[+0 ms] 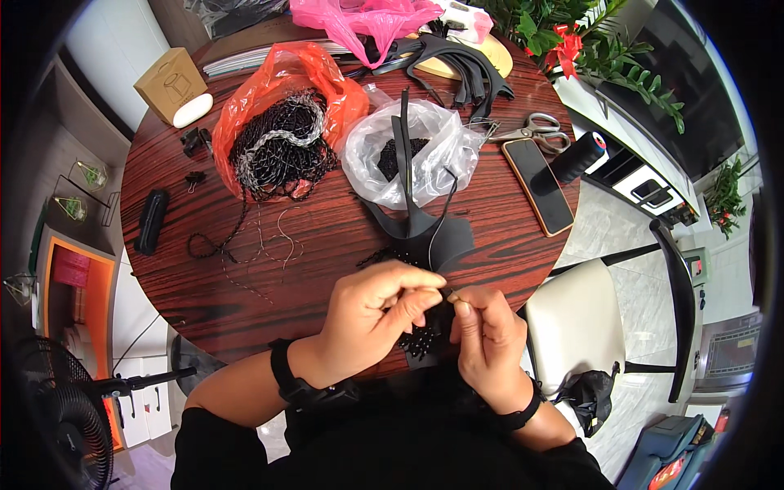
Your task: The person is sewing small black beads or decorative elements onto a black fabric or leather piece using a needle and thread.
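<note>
My left hand (371, 314) is closed, thumb and forefinger pinched together near the table's front edge. Just right of it, my right hand (490, 335) also pinches, its fingertips almost meeting the left ones. What either pinch holds is too small to make out. Below the fingertips hangs a bunch of small black beads (418, 343), partly hidden by my left hand. Beyond the hands lies a flat black shaped piece (445, 242) with long narrow straps, one strap (402, 155) reaching over a clear plastic bag (363, 167) that holds dark beads (396, 159).
On the round wooden table (327, 237) stands a red bag (286, 69) of black and grey cord (282, 143). At the right lie scissors (539, 132), a phone (537, 186) and a black thread spool (578, 157). More black curved pieces (469, 73) lie behind; a chair (576, 327) stands right.
</note>
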Motion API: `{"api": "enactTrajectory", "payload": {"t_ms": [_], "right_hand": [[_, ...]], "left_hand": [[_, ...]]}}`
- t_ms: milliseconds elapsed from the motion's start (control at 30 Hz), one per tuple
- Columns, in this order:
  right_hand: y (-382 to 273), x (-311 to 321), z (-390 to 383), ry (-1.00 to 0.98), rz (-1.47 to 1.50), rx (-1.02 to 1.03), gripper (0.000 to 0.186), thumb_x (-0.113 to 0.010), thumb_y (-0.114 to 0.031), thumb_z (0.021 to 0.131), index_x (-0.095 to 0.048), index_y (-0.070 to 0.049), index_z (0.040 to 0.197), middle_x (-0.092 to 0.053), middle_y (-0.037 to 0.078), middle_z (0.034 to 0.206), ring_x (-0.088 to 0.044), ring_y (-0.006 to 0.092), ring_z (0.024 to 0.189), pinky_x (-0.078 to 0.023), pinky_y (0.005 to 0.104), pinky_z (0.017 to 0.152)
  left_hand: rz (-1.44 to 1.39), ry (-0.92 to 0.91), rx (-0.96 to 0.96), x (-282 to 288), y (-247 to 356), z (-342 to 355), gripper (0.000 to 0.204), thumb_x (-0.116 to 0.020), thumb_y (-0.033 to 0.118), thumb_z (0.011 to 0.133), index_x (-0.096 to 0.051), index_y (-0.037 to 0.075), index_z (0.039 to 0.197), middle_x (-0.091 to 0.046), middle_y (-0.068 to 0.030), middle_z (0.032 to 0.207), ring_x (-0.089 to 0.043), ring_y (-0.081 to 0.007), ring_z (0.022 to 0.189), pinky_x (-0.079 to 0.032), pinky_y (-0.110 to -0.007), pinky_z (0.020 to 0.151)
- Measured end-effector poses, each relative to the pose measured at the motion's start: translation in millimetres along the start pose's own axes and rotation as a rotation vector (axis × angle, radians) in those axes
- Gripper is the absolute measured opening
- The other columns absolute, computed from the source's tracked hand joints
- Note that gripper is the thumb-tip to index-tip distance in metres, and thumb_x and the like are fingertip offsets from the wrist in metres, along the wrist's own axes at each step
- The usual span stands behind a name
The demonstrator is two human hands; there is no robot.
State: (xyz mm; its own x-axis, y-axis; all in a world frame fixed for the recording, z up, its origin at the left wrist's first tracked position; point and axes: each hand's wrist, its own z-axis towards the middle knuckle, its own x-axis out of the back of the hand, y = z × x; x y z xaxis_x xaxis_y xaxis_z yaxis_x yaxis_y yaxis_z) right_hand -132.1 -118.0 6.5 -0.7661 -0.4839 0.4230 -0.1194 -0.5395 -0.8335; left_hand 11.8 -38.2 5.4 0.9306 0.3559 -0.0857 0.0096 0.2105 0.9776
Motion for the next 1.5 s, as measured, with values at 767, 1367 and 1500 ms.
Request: {"api": "enactTrajectory", "payload": {"t_ms": [767,1367,1500], "right_hand": [[-4,-4,-4,0.021,-0.174,0.08,0.01,-0.059,0.0,0.082,-0.055,-0.004,0.091,-0.052,0.008,0.057,-0.054,0.0232,0.048,-0.041,0.0315,0.044],[2,0,-2,0.001,-0.092,0.078,0.005,-0.055,0.001,0.086,-0.056,-0.001,0.091,-0.051,0.002,0.055,-0.05,0.0085,0.046,-0.038,0.0215,0.044],[0,0,-1,-0.002,-0.114,0.094,0.006,-0.056,0.0,0.086,-0.057,-0.001,0.091,-0.051,0.003,0.055,-0.051,0.0108,0.046,-0.039,0.0228,0.045]], "left_hand": [[0.3,-0.091,-0.32,5,-5,10,0.002,-0.061,0.0,0.08,-0.059,-0.001,0.08,-0.058,-0.0089,0.076,-0.056,-0.0192,0.067,-0.045,-0.027,0.06],[-0.401,-0.233,0.276,8,-1,8,0.011,-0.049,0.01,0.092,-0.047,0.003,0.084,-0.044,-0.0013,0.082,-0.036,-0.0043,0.059,-0.032,-0.018,0.052],[-0.327,-0.286,0.31,8,-3,8,0.017,-0.045,0.014,0.094,-0.043,0.004,0.08,-0.041,0.0004,0.076,-0.033,-0.0044,0.058,-0.03,-0.019,0.051]]}}
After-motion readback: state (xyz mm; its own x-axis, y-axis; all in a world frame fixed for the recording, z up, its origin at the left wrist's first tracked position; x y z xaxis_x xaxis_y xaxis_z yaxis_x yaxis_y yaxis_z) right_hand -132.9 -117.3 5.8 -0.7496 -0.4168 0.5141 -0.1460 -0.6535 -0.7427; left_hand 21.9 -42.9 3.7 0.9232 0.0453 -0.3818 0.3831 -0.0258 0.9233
